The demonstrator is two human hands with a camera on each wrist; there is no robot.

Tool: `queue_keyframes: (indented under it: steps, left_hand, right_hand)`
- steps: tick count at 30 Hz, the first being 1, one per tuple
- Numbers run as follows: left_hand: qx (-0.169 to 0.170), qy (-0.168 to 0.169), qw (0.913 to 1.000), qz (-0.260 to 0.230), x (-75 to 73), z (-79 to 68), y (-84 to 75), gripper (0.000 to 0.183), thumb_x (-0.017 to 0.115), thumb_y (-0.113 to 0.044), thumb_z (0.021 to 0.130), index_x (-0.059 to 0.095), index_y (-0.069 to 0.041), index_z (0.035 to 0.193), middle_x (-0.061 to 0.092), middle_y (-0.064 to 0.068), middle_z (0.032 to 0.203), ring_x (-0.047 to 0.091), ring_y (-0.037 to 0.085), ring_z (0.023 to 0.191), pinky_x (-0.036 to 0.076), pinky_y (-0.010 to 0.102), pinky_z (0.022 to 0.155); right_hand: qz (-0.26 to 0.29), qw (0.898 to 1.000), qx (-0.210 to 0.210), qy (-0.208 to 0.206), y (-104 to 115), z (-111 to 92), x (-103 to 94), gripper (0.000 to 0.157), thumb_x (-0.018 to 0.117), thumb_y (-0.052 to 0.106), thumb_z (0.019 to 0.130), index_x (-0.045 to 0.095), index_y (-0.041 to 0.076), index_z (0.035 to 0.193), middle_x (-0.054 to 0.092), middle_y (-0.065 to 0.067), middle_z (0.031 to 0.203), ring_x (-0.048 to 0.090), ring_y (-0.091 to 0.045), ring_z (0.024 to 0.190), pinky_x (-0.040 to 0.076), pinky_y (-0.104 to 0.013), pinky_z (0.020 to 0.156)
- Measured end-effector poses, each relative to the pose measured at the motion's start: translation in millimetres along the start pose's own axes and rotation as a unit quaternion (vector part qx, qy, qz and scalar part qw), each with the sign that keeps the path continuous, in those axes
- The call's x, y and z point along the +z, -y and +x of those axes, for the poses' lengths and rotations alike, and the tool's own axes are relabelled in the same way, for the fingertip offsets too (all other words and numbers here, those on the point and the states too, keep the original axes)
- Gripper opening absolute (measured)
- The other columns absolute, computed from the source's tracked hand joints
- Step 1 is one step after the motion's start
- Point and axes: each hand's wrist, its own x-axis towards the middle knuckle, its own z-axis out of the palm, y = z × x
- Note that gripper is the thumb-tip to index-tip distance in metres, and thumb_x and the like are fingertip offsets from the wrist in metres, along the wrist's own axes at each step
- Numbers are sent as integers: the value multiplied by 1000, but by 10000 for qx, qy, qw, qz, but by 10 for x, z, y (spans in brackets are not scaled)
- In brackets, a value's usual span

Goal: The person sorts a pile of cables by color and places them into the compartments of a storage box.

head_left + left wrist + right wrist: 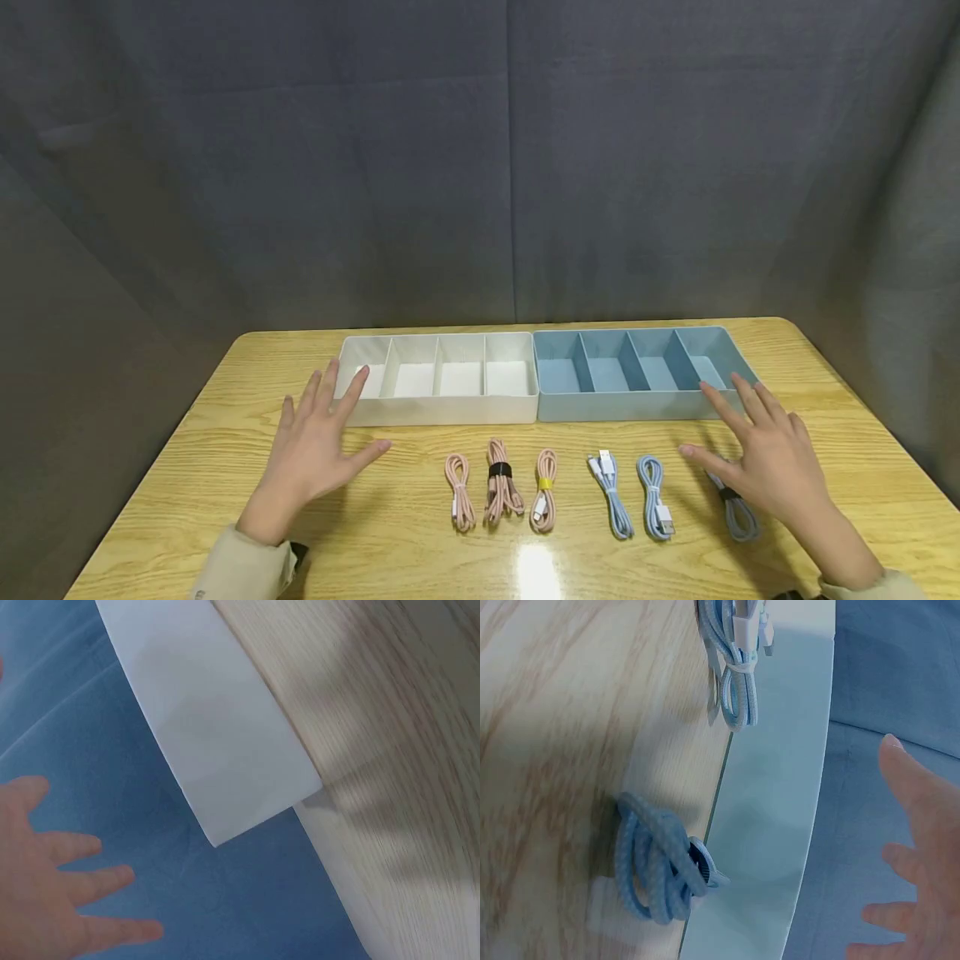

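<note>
Grey cloth backdrop (420, 183), light wood-grain table (390, 542); L hand (315, 454) & R hand (776, 458) well apart, fingers spread, nothing held. Coiled blue braided cable (660, 859) w/ black strap (728, 493) part-hidden behind R hand, near blue plastic 4-slot tray (622, 407); blind grab cd snag loop, slip strap, unwind coil

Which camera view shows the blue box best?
The head view: there the blue box shows all four compartments. The right wrist view shows only its outer wall; the left wrist view shows none of it.
</note>
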Motion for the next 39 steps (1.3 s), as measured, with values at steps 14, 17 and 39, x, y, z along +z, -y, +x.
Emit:
queue_keyframes:
  steps: [14,17,39]
  left_hand:
    - [92,-1173,9915,-558,-107,-22,124,68,71,-35,75,50,5,126,55,28,117,55,45,98,50,55,73]
    - [-130,-1178,9899,-784,-142,-25,144,57,68,-29,79,54,6,121,62,26,104,62,40,86,52,50,56]
    - [-840,-414,9811,-1694,-167,195,460,45,57,-28,90,55,8,117,65,14,69,58,21,53,48,37,49]
  right_hand:
    - [711,9937,643,586,9,-47,-157,88,70,49,74,30,13,144,45,-34,124,44,-56,101,42,-65,61]
    - [892,9905,777,703,5,-52,-201,85,69,48,76,33,7,141,47,-34,121,46,-55,99,43,-64,62]
    - [3287,9137,1565,1806,-123,-123,-376,49,53,24,94,44,-10,126,64,-13,83,60,-15,62,53,-29,52]
